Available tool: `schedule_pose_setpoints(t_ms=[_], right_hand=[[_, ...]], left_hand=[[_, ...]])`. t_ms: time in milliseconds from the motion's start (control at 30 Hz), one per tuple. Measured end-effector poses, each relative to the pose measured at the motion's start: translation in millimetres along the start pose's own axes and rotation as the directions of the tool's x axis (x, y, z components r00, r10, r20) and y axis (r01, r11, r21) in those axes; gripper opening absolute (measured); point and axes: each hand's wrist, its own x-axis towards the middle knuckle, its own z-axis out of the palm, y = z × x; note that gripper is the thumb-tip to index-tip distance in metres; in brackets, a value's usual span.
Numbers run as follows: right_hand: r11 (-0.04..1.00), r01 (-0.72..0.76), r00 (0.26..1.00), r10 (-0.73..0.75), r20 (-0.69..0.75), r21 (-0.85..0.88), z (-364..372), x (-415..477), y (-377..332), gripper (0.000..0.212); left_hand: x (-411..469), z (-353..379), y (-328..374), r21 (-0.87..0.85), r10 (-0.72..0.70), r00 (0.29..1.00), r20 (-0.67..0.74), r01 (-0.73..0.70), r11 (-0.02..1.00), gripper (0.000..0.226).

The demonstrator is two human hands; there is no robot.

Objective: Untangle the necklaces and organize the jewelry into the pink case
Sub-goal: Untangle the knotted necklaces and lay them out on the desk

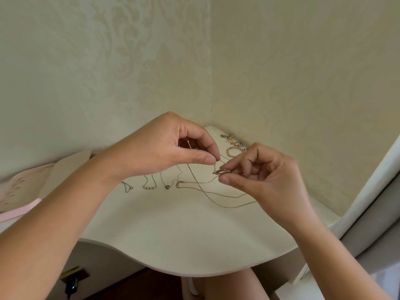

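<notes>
At frame centre, our left hand (173,148) pinches the end of the necklace chain (201,187) and our right hand (264,178) pinches its ring pendant (223,171); we should ease them apart without tugging, with the pink case (19,191) waiting far left.

At the centre of the frame, the left hand (171,146) pinches a thin chain (207,191) while the right hand (259,172) holds its ring pendant (221,171). Other necklaces (151,185) lie on the white table (173,234); the pink case (19,191) sits at the left edge.
</notes>
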Motion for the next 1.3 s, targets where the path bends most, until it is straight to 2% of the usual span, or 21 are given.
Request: schedule_pose_setpoints(t_ms=[200,500,1300], right_hand=[[1.0,-0.013,1.0,0.012,0.014,0.014,0.0,0.1,-1.3,0.029],[1.0,-0.005,1.0,0.005,0.018,-0.006,0.1,-0.2,-1.5,0.039],[0.999,0.016,1.0,-0.015,-0.014,0.047,1.4,2.5,-2.7,0.036]], left_hand=[[0.0,-0.4,0.5,0.001,0.009,1.0,-0.001,-0.009,1.0,0.008],[-0.7,-1.2,1.9,-0.007,0.021,1.0,-0.002,-0.021,1.0,0.009],[0.1,2.2,5.1,0.027,-0.033,0.999,0.009,0.033,0.999,0.01]])
